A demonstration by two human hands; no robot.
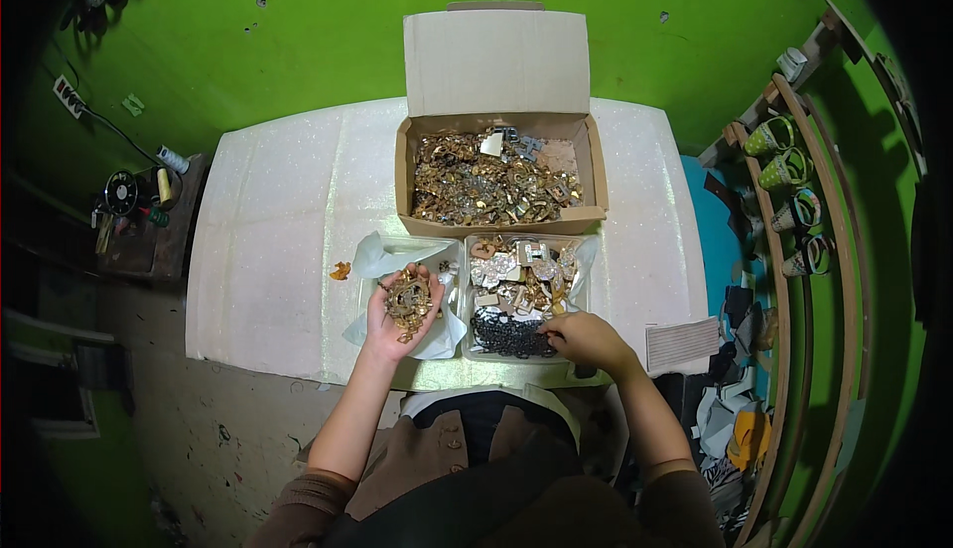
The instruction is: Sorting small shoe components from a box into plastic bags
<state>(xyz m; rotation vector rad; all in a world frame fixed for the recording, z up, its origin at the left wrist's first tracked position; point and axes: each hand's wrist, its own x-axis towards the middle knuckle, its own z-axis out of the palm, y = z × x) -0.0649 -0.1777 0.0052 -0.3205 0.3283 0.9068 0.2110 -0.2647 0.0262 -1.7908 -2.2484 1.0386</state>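
My left hand (427, 322) is palm up and cupped over the left clear plastic container (449, 351). A heap of gold-coloured metal ornaments (408, 300), some of them ring-like, lies in its palm. White plastic wrapping (374, 255) sticks out around that container. My right hand (584, 338) is at the right clear plastic container (508, 357), its fingertips pinched together beside a pile of small dark metal pieces (506, 333). Whether the fingertips hold one is too small to tell. Behind the dark pile lie silver, white and gold ornaments (521, 268).
An open cardboard box (498, 62) full of mixed metal fittings (476, 186) stands behind the containers on the white-covered table (268, 240). A small orange-gold piece (340, 271) lies left. A striped grey cloth (682, 345) is at the right edge. A wooden rack (784, 280) stands beyond.
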